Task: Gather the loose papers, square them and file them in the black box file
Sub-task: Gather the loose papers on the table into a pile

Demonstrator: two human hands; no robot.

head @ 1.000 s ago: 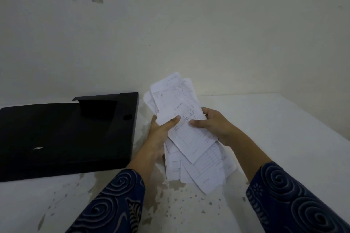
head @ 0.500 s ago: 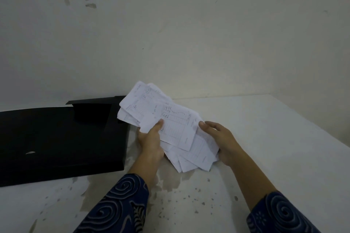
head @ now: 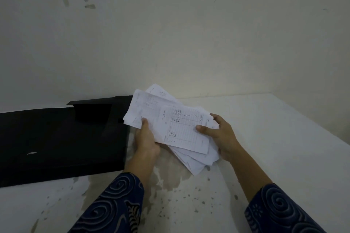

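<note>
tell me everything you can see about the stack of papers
The stack of papers is a loose, fanned bundle of thin white sheets, not squared: corners jut out at several angles. The top sheet shows ruled lines and handwriting. The left hand grips its left edge, thumb on top; the right hand holds its right edge. It is held above the table, its upper left corner overlapping the black box file.
</note>
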